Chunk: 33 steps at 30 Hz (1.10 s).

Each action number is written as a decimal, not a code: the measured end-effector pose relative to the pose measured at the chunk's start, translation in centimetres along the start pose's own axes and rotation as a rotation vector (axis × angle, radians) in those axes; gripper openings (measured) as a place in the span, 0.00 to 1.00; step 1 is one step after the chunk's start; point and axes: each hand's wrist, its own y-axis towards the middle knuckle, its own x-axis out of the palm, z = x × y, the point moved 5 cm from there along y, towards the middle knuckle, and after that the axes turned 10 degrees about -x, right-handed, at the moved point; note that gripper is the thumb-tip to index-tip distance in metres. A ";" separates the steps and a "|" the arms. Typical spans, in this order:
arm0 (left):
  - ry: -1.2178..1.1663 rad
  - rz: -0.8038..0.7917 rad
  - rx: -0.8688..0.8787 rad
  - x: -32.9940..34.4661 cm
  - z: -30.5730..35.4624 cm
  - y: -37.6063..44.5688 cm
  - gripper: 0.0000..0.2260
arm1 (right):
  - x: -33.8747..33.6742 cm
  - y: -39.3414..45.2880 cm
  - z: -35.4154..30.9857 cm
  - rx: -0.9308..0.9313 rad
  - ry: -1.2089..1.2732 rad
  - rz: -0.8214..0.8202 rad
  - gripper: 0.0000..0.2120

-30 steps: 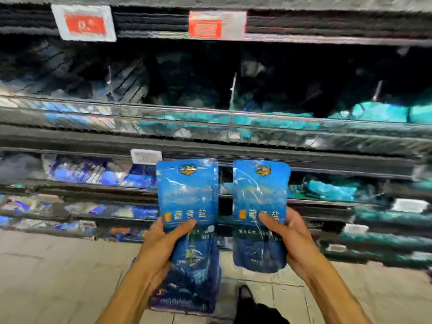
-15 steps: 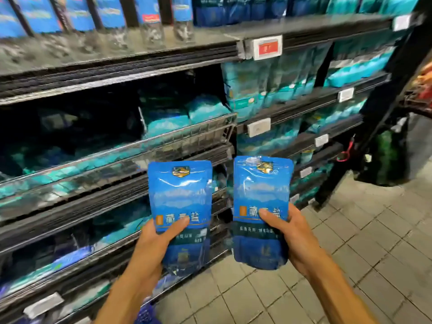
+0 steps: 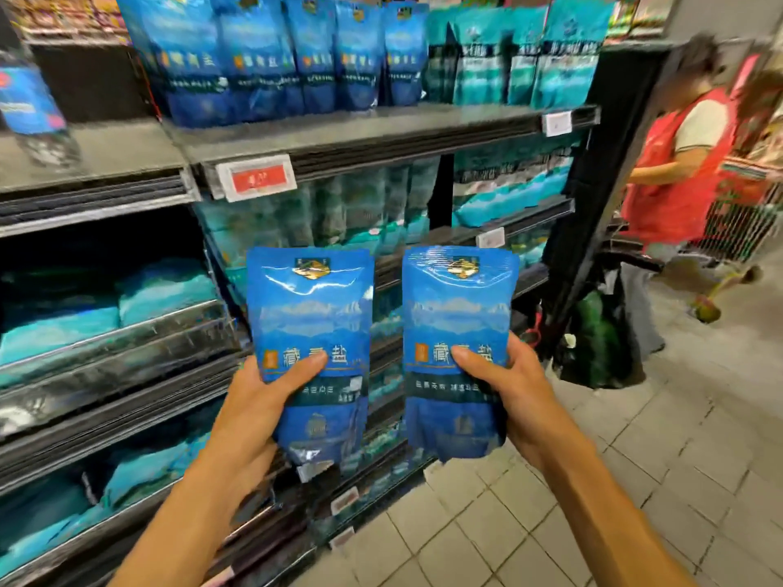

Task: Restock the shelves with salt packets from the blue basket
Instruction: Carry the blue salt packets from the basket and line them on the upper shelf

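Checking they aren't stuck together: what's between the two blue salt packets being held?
Nothing. In the head view the left packet and right packet are apart; only background shelving shows through the gap.

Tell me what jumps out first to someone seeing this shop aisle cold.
Two bright blue salt packets held upright side by side in the middle: one in the left hand, the left packet, and one in the right hand, the right packet. Above, the top shelf carries a row of matching blue packets. At far right stands a person in a red vest.
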 end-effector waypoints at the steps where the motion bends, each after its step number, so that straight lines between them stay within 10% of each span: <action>1: 0.003 -0.009 0.014 0.8 0.7 0.9 0.20 | -0.6 1.3 -0.5 -0.021 -0.008 -0.005 0.13; 21: 0.035 0.051 0.438 12.9 29.0 20.8 0.20 | 2.5 37.5 -14.6 -0.431 0.046 -0.280 0.16; 27: 0.091 0.204 0.334 11.1 33.4 30.0 0.03 | 6.7 48.5 -13.6 -0.285 0.093 -0.390 0.20; 33: 0.081 0.307 0.298 8.4 32.5 38.3 0.10 | 9.8 57.4 -9.3 -0.091 0.117 -0.430 0.28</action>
